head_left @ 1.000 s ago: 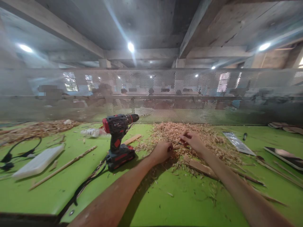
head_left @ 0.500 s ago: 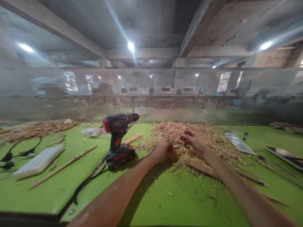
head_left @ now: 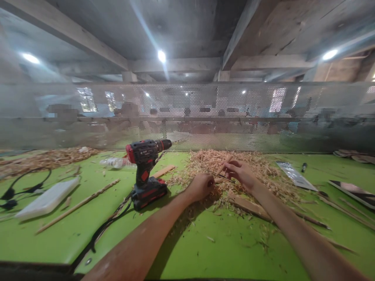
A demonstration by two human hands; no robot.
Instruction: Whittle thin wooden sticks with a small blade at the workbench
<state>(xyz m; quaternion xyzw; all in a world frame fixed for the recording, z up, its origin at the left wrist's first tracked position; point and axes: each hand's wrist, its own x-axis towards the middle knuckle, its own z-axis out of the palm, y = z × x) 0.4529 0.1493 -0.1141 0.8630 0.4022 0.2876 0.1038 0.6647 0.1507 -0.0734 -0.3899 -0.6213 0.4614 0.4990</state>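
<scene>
My left hand (head_left: pixel 201 186) is closed, low in front of a heap of wood shavings (head_left: pixel 234 158); what its fingers hold is hidden. To its right, my right hand (head_left: pixel 241 176) pinches a short pale wooden stick (head_left: pixel 225 164), tilted with its upper end leaning right. Between the two hands runs a thin dark rod-like piece (head_left: pixel 227 178), too small to name. Below the right hand a flat piece of wood (head_left: pixel 249 206) lies among shavings.
A cordless drill (head_left: pixel 146 171) stands upright left of my hands. Further left are a carved wooden stick (head_left: pixel 79 205), a white foam block (head_left: pixel 48 198) and black cables (head_left: pixel 26 187). A perforated screen (head_left: pixel 190 117) crosses the back. A plastic packet (head_left: pixel 295 175) lies right.
The wooden stick in my right hand has tilted and shifted slightly, and the thin dark piece shows more clearly. My left hand is almost where it was.
</scene>
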